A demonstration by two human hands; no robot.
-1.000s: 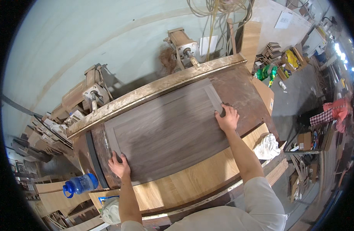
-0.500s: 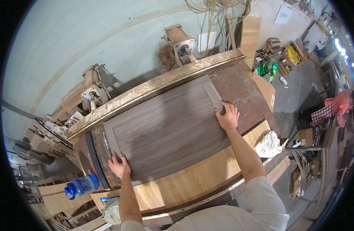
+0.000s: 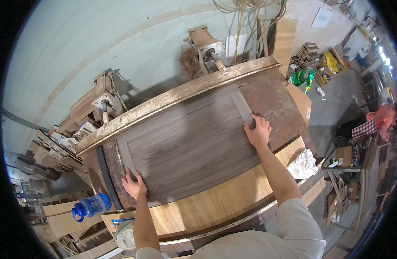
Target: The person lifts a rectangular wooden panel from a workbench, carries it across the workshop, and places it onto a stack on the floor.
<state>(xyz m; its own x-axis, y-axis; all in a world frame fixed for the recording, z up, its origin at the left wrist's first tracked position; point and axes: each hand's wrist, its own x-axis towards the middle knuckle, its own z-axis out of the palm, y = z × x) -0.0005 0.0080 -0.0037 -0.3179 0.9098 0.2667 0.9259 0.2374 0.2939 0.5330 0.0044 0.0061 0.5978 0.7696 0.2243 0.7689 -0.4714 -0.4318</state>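
Note:
A grey-brown wood-grain cabinet door [image 3: 194, 142], with a raised frame strip at each end, lies flat on the worn brown table [image 3: 274, 97] of a press. My left hand [image 3: 133, 184] grips its left end near the close corner, thumb on the face and index finger along the edge. At its right end, my right hand [image 3: 257, 131] is closed over the edge, the thumb resting on the frame strip. Some of the fingertips are hidden. The door's far long side lies close along a stained metal beam [image 3: 172, 101].
Two cylinders [image 3: 207, 45] with rods meet the beam from behind. A light wood board [image 3: 215, 196] runs along the near edge. White cloth [image 3: 302, 164] lies at right, a pale bundle [image 3: 125, 235] at left. A blue bottle [image 3: 92, 206] stands beside a black strip [image 3: 107, 179].
The view has shifted slightly. Both hands keep their places on the door, and the door shows no clear movement on the table.

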